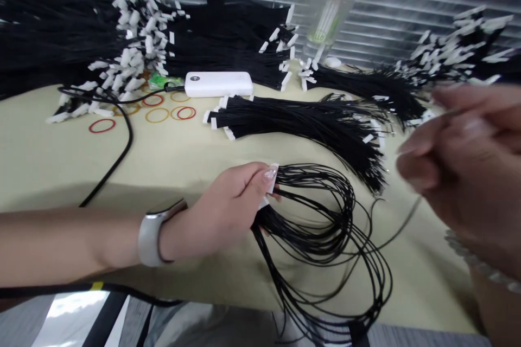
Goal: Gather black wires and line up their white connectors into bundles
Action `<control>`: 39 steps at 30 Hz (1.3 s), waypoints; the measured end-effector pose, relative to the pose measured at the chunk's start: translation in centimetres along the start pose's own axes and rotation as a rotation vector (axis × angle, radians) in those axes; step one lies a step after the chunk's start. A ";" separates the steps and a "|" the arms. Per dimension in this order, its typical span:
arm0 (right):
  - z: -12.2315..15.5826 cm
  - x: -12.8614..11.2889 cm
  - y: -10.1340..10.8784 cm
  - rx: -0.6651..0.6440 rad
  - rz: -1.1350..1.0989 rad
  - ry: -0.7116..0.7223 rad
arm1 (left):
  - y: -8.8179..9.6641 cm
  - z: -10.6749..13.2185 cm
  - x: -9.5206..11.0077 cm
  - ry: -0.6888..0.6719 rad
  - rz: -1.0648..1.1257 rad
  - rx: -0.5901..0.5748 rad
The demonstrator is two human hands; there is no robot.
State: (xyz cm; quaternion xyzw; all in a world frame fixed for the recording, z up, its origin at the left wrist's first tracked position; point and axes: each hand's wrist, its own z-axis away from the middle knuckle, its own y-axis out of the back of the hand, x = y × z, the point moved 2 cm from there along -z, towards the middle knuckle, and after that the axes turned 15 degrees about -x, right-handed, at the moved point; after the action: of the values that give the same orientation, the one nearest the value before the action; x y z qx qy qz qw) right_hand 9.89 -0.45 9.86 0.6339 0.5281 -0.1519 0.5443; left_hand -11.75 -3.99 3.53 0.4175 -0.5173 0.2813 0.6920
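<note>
My left hand (232, 200) is closed around the end of a looped bundle of black cables (345, 211), where white connectors stick out by the thumb. The loops hang to the right and droop past the front table edge. On the right, my right hand (472, 146) is raised in a pinch, slightly blurred. One thin black cable (401, 225) runs from the loops up toward its fingers, which appear to grip it; its tip is hard to make out. Behind the hands lies another bundle of black cables (301, 119) with white connectors.
Large piles of black cables with white connectors (138, 27) line the back; another connector pile (451, 38) is at right. A white power bank (220, 84), rubber bands (157, 115), and a clear bottle (331, 16) stand between. A thick black cord (118, 160) crosses the left side.
</note>
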 end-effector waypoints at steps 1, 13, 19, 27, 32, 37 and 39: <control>0.2 -0.5 -0.8 -0.079 0.050 -0.014 | 0.0 0.0 -0.1 0.003 0.012 -0.003; 1.7 -1.4 -4.9 -0.357 0.526 0.143 | 0.0 -0.1 -0.5 0.068 0.108 -0.034; 1.8 -1.2 -5.0 -0.368 0.559 0.227 | 0.1 -0.1 -0.4 0.084 0.097 -0.042; 2.1 -1.0 -5.1 -0.292 0.770 0.411 | 0.1 -0.2 -0.5 0.127 0.158 -0.049; 1.8 -0.3 -4.9 -0.361 0.867 0.505 | 0.1 -0.2 -0.5 0.132 0.149 -0.088; 2.0 -0.5 -5.7 -0.394 0.810 0.497 | 0.2 -0.2 0.2 0.070 0.035 -0.124; 2.1 -0.9 -6.2 -0.425 0.770 0.495 | 0.2 -0.1 0.4 0.049 -0.022 -0.135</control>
State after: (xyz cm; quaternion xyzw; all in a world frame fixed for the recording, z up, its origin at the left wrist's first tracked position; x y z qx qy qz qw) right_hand 5.19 -3.62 6.56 0.6748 0.3884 0.3255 0.5365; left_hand -11.74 -3.88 3.99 0.3688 -0.5133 0.2482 0.7341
